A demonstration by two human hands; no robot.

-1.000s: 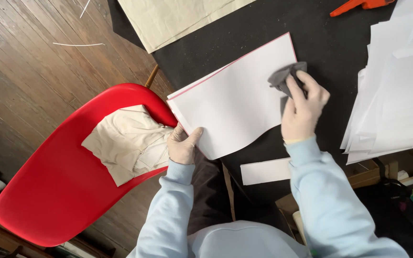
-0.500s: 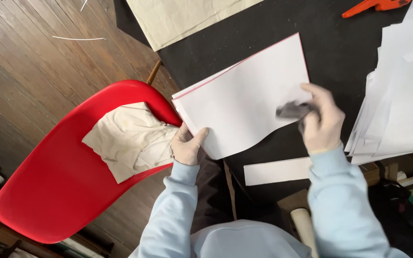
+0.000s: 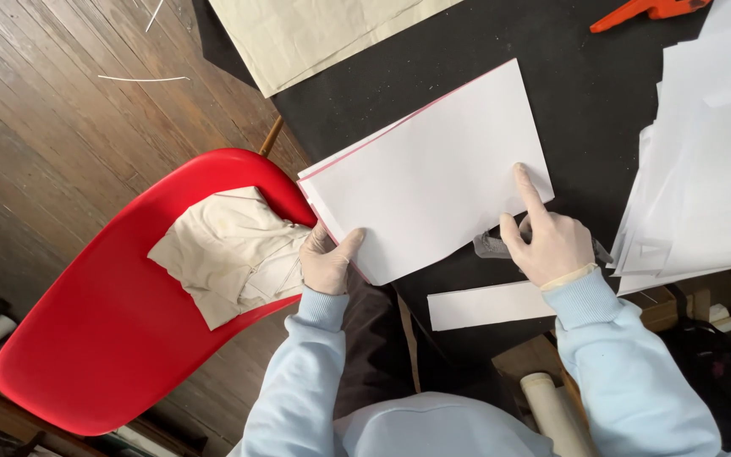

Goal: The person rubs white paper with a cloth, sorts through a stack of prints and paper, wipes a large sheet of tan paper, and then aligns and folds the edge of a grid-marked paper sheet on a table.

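Left hand (image 3: 325, 261) pinching white paper stack (image 3: 429, 173) corner; right hand (image 3: 552, 241) clutching grey cloth (image 3: 492, 245), forefinger pressing stack's edge; best kept flat, square.

You have a stack of white sheets (image 3: 433, 182) lying flat on the black tabletop (image 3: 585, 93), skewed so its long edges run up to the right — a thin red edge shows along its upper-left side. Its lower-left corner juts off the table's edge. A small dark grey tool (image 3: 491, 246) lies just off the stack's lower-right edge, mostly covered. Below it lies a narrow white paper strip (image 3: 484, 305), flat, nearly level.
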